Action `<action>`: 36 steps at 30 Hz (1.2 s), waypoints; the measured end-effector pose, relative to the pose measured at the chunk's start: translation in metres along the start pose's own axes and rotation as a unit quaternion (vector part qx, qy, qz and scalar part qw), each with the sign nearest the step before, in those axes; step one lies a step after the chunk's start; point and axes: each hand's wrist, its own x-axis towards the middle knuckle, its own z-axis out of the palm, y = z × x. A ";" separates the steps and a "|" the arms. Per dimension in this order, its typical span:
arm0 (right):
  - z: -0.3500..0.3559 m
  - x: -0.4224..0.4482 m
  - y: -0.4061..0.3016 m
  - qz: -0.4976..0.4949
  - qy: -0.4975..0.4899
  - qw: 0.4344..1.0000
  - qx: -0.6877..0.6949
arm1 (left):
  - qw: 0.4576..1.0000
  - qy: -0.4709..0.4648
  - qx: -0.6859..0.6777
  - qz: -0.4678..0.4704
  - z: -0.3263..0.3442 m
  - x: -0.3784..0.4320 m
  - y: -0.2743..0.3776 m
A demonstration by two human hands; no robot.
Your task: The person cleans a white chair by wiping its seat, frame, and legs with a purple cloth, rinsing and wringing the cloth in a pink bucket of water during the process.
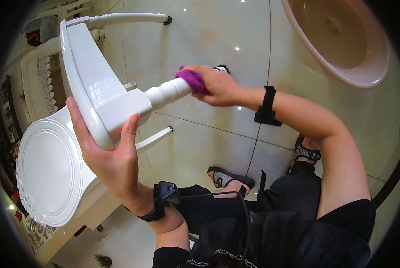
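A glossy white chair (96, 67) lies tipped on its side, its carved oval backrest (50, 171) at the lower left and its legs pointing right. My left hand (109, 150) grips the rounded edge of the seat frame near a corner, thumb against the white block above the leg. My right hand (218, 85) holds a purple cloth (195, 80) wrapped around the far end of the ridged turned leg (168, 94). The tip of that leg is hidden by the cloth and fingers.
At the upper right, a pink basin (347, 78) holds murky water with something submerged. Two other chair legs, dark-tipped, extend over the tiled floor (220, 134). A lace-trimmed cloth (35, 77) is at the left, and a dark curved furniture part (392, 184) at the right edge.
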 end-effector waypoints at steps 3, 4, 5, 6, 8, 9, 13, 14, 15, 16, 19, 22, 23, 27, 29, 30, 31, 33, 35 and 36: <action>-0.003 -0.005 0.046 0.073 -0.065 0.995 0.025 | 1.000 0.004 0.006 0.005 0.001 0.000 -0.001; -0.004 -0.008 0.065 0.093 -0.080 0.992 0.032 | 1.000 0.001 -0.002 0.000 0.003 0.001 -0.001; -0.006 -0.008 0.077 0.109 -0.098 0.988 0.041 | 1.000 0.002 -0.006 -0.007 0.002 0.001 0.000; -0.011 -0.006 0.082 0.105 -0.111 0.987 0.051 | 1.000 0.003 -0.004 -0.006 0.001 0.001 0.000; -0.017 -0.005 0.089 0.098 -0.136 0.983 0.070 | 1.000 0.003 -0.003 -0.001 0.002 0.002 0.000; -0.017 -0.003 0.084 0.123 -0.139 0.980 0.067 | 1.000 0.007 0.004 0.003 0.002 0.001 -0.002; -0.016 0.002 0.055 0.171 -0.123 0.976 0.056 | 0.993 0.051 0.082 0.066 0.004 0.000 -0.001; -0.014 0.004 0.043 0.170 -0.113 0.978 0.054 | 0.986 0.070 0.116 0.092 0.005 0.000 0.000; -0.019 0.009 0.016 0.175 -0.123 0.972 0.093 | 0.980 0.085 0.141 0.113 0.005 -0.002 0.001; -0.016 0.010 0.005 0.104 -0.093 0.987 0.086 | 0.973 0.097 0.160 0.137 0.007 -0.004 0.005; -0.015 0.024 -0.068 -0.016 -0.074 0.988 0.132 | 0.967 0.145 0.077 0.197 0.018 -0.017 0.004; 0.006 0.020 -0.101 -0.112 0.056 0.984 0.126 | 0.944 0.169 0.044 0.280 0.023 -0.039 0.012; 0.009 0.018 -0.102 -0.113 0.088 0.983 0.111 | 0.936 0.167 0.055 0.303 0.026 -0.050 0.011; 0.002 0.017 -0.071 -0.049 0.010 0.998 0.047 | 0.964 0.087 -0.038 0.248 0.059 -0.093 -0.004; -0.007 0.018 -0.051 -0.048 -0.009 0.998 0.034 | 0.985 0.000 -0.067 0.162 0.087 -0.101 -0.015; -0.011 0.016 -0.039 -0.033 -0.021 0.998 0.039 | 0.989 -0.046 -0.098 0.097 0.104 -0.107 -0.025; -0.012 0.018 -0.036 -0.027 -0.037 0.998 0.048 | 0.989 -0.085 -0.121 0.029 0.113 -0.111 -0.033; -0.012 0.019 -0.034 -0.008 -0.049 0.998 0.042 | 0.964 -0.097 -0.227 -0.094 0.128 -0.116 -0.041; -0.014 0.019 -0.030 0.005 -0.064 0.996 0.062 | 0.931 -0.127 -0.310 -0.141 0.140 -0.116 -0.050; -0.015 0.018 -0.026 0.005 -0.068 0.995 0.070 | 0.919 -0.135 -0.331 -0.164 0.144 -0.116 -0.047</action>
